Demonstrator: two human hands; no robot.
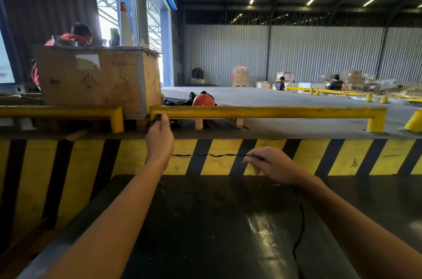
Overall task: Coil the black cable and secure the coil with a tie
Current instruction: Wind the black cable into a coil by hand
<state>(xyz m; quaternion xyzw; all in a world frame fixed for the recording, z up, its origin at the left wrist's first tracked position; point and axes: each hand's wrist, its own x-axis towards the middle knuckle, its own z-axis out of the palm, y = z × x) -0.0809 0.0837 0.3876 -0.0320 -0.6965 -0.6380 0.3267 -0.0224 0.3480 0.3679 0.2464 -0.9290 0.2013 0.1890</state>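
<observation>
A thin black cable (214, 155) stretches level between my two hands, in front of a yellow and black striped wall. My left hand (159, 139) is raised with its fingers closed on one end of the cable, where a small black bunch shows at the fingertips. My right hand (272, 165) pinches the cable further along, at the right. From behind my right wrist the rest of the cable (301, 226) drops in a loose curve over the dark glossy surface (205, 221) below. No tie is visible.
A striped wall (319, 156) rises just beyond the dark surface. Above it run yellow guard rails (269, 112), with a large cardboard crate (96, 77) at the left and an orange helmet (203, 100) behind the rail. People sit by the crate and far across the warehouse floor.
</observation>
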